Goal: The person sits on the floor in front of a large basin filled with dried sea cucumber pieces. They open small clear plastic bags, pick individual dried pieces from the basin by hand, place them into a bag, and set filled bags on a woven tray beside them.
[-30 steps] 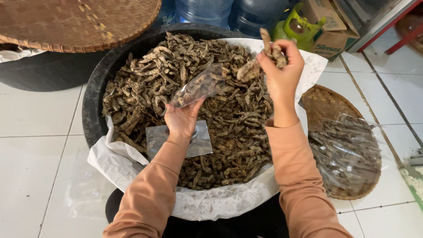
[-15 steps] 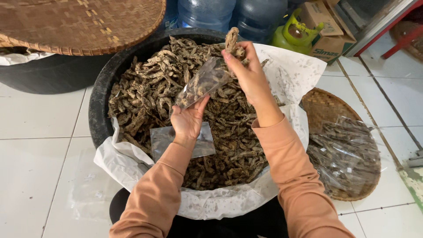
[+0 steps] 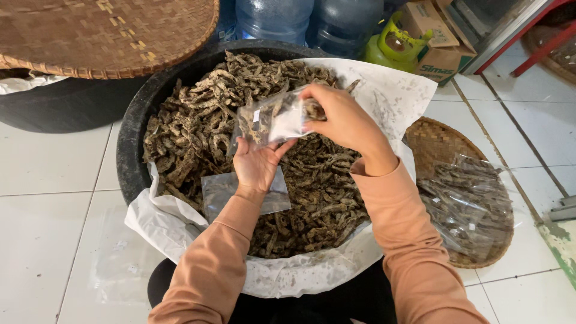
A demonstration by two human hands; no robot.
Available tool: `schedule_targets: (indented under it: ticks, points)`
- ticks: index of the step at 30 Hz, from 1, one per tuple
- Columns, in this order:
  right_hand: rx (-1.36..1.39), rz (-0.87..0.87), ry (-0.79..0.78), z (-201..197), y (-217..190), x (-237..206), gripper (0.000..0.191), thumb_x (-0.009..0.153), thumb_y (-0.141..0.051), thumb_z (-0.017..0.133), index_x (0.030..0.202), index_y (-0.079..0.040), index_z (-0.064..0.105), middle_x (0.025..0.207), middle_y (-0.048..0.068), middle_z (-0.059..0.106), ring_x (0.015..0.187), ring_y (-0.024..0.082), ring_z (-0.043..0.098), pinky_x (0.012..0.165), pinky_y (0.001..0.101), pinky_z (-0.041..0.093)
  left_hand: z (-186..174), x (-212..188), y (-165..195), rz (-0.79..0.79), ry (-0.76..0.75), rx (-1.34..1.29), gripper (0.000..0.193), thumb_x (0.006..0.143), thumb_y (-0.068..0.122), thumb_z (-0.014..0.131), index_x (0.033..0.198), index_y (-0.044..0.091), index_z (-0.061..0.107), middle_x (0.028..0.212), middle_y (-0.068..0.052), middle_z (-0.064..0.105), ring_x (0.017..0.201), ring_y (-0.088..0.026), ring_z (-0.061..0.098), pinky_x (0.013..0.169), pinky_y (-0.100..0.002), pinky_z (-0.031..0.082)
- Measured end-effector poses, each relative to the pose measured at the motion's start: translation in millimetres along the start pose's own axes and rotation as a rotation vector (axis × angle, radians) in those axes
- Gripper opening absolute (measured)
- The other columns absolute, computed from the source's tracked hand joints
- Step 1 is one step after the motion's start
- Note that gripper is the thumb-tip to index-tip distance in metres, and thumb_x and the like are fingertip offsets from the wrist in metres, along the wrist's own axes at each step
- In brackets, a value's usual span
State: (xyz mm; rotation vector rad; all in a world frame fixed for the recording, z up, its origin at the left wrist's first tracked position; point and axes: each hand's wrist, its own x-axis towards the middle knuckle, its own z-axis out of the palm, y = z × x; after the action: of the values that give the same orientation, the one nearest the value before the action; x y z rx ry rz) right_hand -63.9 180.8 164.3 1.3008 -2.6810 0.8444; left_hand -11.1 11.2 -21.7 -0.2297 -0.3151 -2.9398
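Above the black tub (image 3: pixel 129 150), my left hand (image 3: pixel 258 165) pinches the clear bag (image 3: pixel 270 120) up open; my right hand (image 3: pixel 339 120), fingers closed on dried fish (image 3: pixel 313 109), feeds its mouth.

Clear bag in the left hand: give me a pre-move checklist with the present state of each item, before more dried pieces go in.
1. Clear bag held by the left hand: ok, fingers grip it from below.
2. Bag mouth open toward the right hand: ok, the fingers sit at the opening.
3. Right hand carries dried pieces: ok, some show at the fingertips.
4. Bag over the black tub, so spills fall back in: ok.
5. How full the bag is: cannot tell, glare hides its contents.
6. Spare empty bag within reach: ok, it lies on the heap by the left wrist.
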Motion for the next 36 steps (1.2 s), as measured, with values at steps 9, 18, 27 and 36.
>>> schedule_targets:
  ticks: [9,18,27,36]
  points:
    - [-0.064,-0.398,0.127,5.7,-15.6,-34.0,0.074,0.076,-0.021,0.087,0.143,-0.008,0.059,0.139,0.016,0.064,0.120,0.035,0.064,0.099,0.0420,0.055,-12.2,13.8,37.8,0.027,0.135,0.284,0.054,0.104,0.033,0.047,0.156,0.023,0.036,0.158,-0.009,0.035,0.136,-0.033,0.047,0.112,-0.057,0.045]
    - [-0.240,-0.549,0.374,39.9,-19.3,-52.5,0.025,0.090,-0.008,0.082,0.111,-0.002,0.069,0.118,0.011,0.069,0.104,0.029,0.071,0.089,0.0367,0.060,-14.6,11.6,51.8,0.221,-0.082,-0.281,0.062,0.111,0.042,0.033,0.166,0.014,0.029,0.167,-0.017,0.034,0.147,-0.042,0.042,0.120,-0.057,0.039]
    - [-0.431,-0.728,0.418,86.5,-20.9,-52.6,0.026,0.085,0.000,0.074,0.112,0.002,0.074,0.112,0.012,0.071,0.101,0.028,0.070,0.088,0.0346,0.061,-25.3,17.0,54.7,0.303,0.007,-0.141,0.066,0.106,0.050,0.019,0.160,0.015,0.035,0.164,-0.014,0.038,0.147,-0.039,0.042,0.120,-0.055,0.039]
    - [-0.164,-0.651,0.131,113.9,-18.1,-38.4,0.036,0.087,0.001,0.063,0.122,0.000,0.071,0.134,0.017,0.070,0.115,0.029,0.069,0.093,0.0351,0.059,-31.6,21.0,35.7,0.124,0.180,0.023,0.048,0.109,0.044,0.054,0.129,0.001,0.060,0.125,-0.018,0.065,0.117,-0.036,0.060,0.108,-0.054,0.048]
